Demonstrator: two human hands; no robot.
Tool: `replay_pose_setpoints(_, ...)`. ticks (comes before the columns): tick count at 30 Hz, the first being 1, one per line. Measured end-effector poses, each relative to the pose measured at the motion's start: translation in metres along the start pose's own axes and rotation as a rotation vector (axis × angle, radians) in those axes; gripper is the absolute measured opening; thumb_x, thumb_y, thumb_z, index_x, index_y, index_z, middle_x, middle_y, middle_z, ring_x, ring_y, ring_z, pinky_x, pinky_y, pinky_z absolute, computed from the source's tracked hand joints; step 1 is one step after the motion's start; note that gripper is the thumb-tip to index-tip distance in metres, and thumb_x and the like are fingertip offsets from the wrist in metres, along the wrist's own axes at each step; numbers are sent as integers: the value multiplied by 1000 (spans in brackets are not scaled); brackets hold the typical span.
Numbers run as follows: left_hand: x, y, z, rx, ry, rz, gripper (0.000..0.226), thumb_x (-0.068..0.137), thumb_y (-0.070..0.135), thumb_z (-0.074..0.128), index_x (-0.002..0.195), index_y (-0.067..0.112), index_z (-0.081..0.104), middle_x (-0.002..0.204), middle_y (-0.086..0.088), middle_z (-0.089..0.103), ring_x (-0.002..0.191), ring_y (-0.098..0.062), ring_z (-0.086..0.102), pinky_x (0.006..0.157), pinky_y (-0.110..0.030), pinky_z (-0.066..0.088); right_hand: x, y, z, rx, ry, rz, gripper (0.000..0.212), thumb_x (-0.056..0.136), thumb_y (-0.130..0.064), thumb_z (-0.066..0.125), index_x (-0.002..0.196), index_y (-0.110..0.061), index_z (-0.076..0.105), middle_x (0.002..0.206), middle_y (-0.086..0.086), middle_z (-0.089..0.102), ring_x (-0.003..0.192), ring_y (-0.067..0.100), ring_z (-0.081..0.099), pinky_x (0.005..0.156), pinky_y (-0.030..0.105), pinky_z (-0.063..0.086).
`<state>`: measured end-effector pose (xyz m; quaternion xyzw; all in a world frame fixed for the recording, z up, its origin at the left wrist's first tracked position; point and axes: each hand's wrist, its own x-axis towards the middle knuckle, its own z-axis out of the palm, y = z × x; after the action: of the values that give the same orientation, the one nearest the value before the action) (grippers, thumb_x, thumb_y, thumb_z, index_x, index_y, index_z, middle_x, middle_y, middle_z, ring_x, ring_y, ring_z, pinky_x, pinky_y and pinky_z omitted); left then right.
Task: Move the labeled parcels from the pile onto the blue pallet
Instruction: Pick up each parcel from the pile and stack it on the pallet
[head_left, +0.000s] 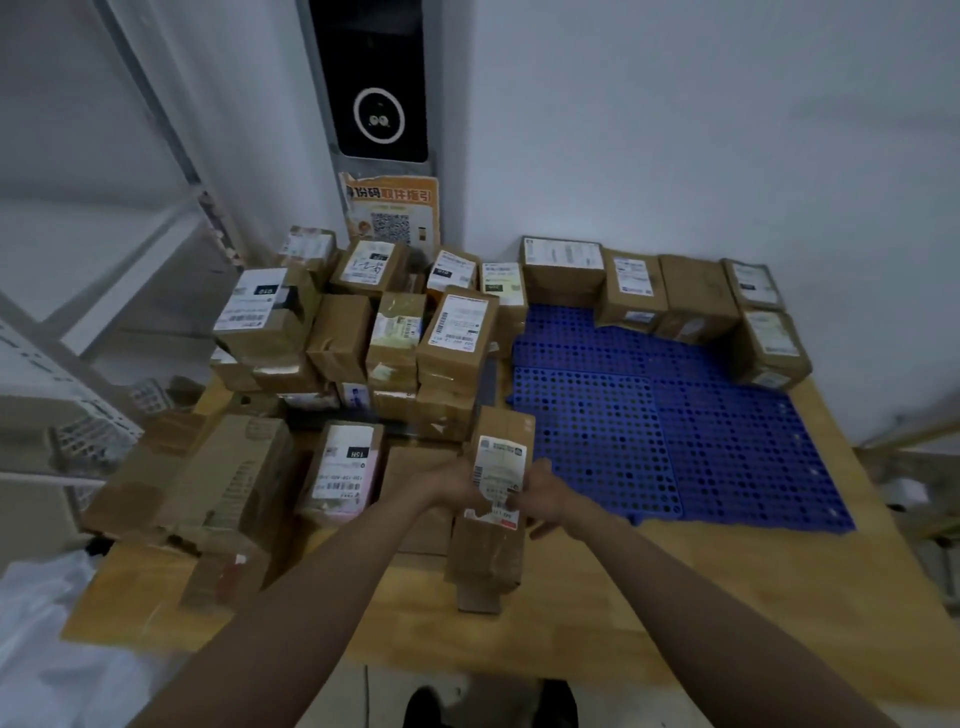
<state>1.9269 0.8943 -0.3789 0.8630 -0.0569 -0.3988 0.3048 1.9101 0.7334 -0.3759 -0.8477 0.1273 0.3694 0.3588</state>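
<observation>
Brown cardboard parcel (493, 499) with white label on top, lifted near table front; pile of labeled parcels (363, 332) stacked at left; blue perforated pallet (675, 436) at right, six parcels (670, 296) along its far and right edges.

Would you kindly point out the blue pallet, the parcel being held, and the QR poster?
blue pallet (675, 436): head view, bare perforated top.
held parcel (501, 421): head view, brown top end.
QR poster (390, 210): head view, orange front.
</observation>
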Motion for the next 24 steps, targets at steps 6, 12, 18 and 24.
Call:
replay_pose_setpoints(6, -2, 29, -15, -58, 22, 13, 53, 81, 12, 70, 130, 20, 53, 120, -5, 61, 104, -22, 61, 69, -29, 56, -9, 3, -21, 44, 111, -44, 53, 95, -15, 60, 131, -8, 23, 133, 15, 43, 110, 33, 62, 80, 46, 60)
replay_pose_setpoints(12, 5, 62, -19, -81, 31, 108, 39, 81, 15, 71, 114, 28, 54, 99, 3, 59, 88, -15, 59, 59, -24, 53, -14, 16, -51, 170, 180, -70, 37, 94, -14, 62, 130, -11, 52, 127, 13, 62, 104, 31, 67, 82, 49, 59)
replay_pose_setpoints(18, 26, 83, -7, -89, 56, 150, 52, 80, 22, 76, 125, 25, 51, 123, -4, 61, 108, -20, 61, 75, -36, 58, -8, 39, -80, 304, 205, -65, 45, 95, -17, 62, 137, -16, 45, 135, 7, 56, 110, 27, 63, 81, 39, 58)
replay_pose_setpoints(24, 64, 109, -8, -107, 95, 89, 55, 78, 31, 79, 116, 23, 40, 108, 2, 59, 92, -11, 63, 64, -25, 57, 16, 54, -122, 293, 161, -98, 59, 93, -24, 64, 144, -28, 34, 123, 2, 58, 96, 19, 65, 60, 30, 57)
